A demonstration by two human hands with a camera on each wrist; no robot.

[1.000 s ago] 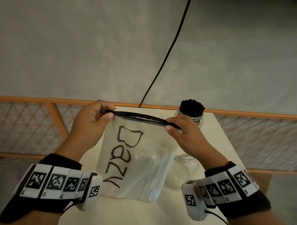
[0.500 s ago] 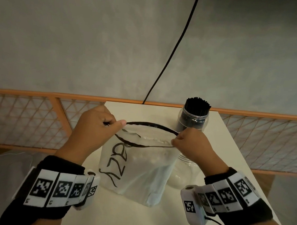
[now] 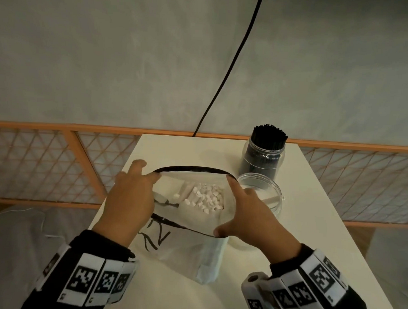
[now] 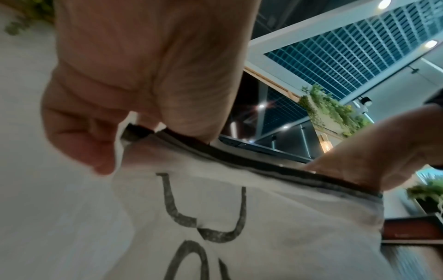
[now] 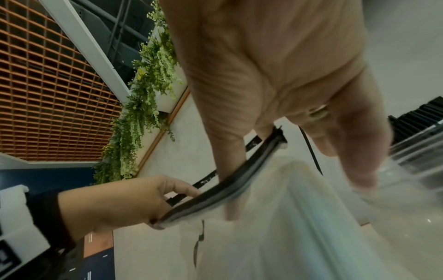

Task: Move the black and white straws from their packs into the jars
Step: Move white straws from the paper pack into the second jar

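Note:
A translucent white pack (image 3: 184, 251) with a black zip rim and black lettering stands on the white table (image 3: 316, 231). Its mouth is pulled wide open, and the ends of the white straws (image 3: 205, 198) show inside. My left hand (image 3: 148, 173) pinches the rim's left end between thumb and fingers (image 4: 79, 144). My right hand (image 3: 228, 206) holds the right end, index finger on the far rim and thumb on the near rim. Just right of the pack stands an empty clear jar (image 3: 264, 192). Behind it is a jar (image 3: 264, 161) packed with black straws (image 3: 269, 136).
An orange lattice rail (image 3: 57, 166) runs behind and on both sides of the table. A black cable (image 3: 225, 76) hangs down the grey wall to the table's back edge. Bare tabletop lies to the right of the jars and in front of the pack.
The pack's zip rim, shut a second ago, has been pulled apart into a wide oval. The view has tipped down, so the white straws inside now show.

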